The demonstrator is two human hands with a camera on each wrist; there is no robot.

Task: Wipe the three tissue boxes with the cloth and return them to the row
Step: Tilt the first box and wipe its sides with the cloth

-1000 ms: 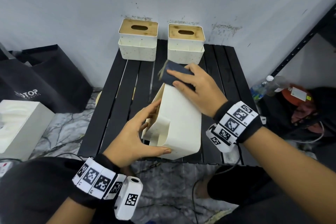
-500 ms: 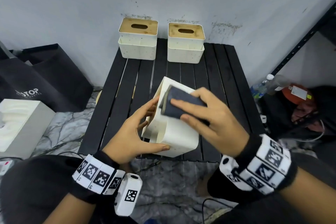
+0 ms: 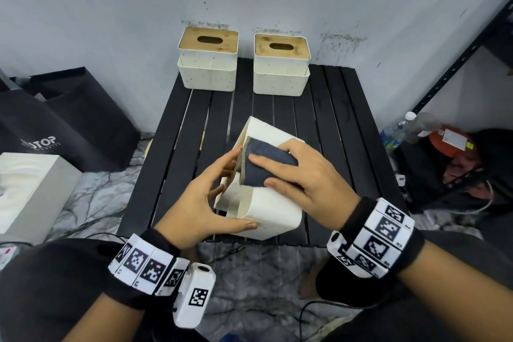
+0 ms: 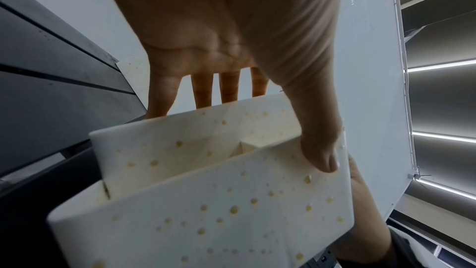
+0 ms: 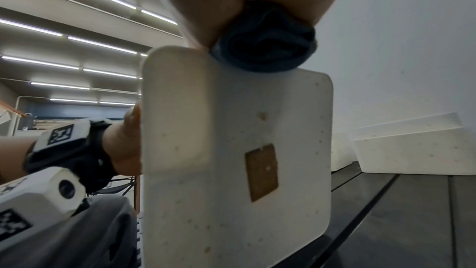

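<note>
A cream speckled tissue box [image 3: 273, 214] lies tipped on its side at the near edge of the black slatted table [image 3: 172, 153]. My left hand [image 3: 205, 203] grips its left end, thumb on the near face [image 4: 322, 158] and fingers behind it. My right hand [image 3: 299, 178] presses a folded dark blue cloth [image 3: 263, 161] flat on the box's upper face; the cloth [image 5: 262, 48] is bunched under the palm in the right wrist view. Two more boxes with wooden slotted lids stand upright at the back, the left box [image 3: 208, 58] and the right box [image 3: 281, 64].
A black bag [image 3: 63, 119] and a white carton [image 3: 30, 191] lie on the floor to the left. A dark metal shelf frame [image 3: 455, 58] with bottles [image 3: 399, 130] and clutter stands to the right. The wall runs right behind the two back boxes.
My right hand has slid the cloth from the box's far end toward me along its upper face. The left hand has kept its hold on the box.
</note>
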